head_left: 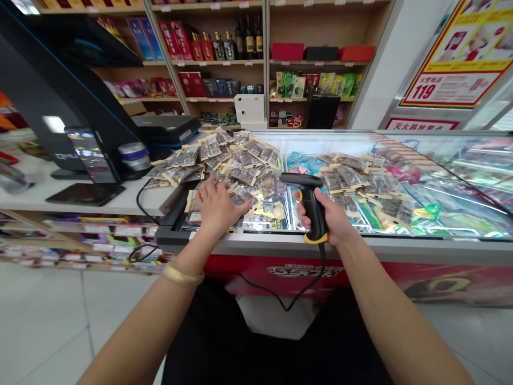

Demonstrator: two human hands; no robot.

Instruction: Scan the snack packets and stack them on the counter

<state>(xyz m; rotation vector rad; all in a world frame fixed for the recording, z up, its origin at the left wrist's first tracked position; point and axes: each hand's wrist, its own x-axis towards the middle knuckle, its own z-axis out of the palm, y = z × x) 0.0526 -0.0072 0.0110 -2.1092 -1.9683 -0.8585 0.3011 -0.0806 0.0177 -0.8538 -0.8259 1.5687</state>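
Right hand (335,218) grips barcode scanner (315,211), right of centre. Left hand (218,207) splayed on sealed packets (245,156), centre-left; best separate one cleanly.

Okay so your left hand (217,207) and right hand (335,218) were both bare, forearms (387,289) too. You had a chunky, yellowish bangle (183,275) with a bit of shine round your left wrist (199,250), and your pants (218,331) were black, folds too dark to make out.

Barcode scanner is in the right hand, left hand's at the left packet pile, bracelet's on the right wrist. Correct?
No: the bracelet is on the left wrist, as the head view shows. Barcode scanner in the right hand, left hand at the left packet pile: correct.
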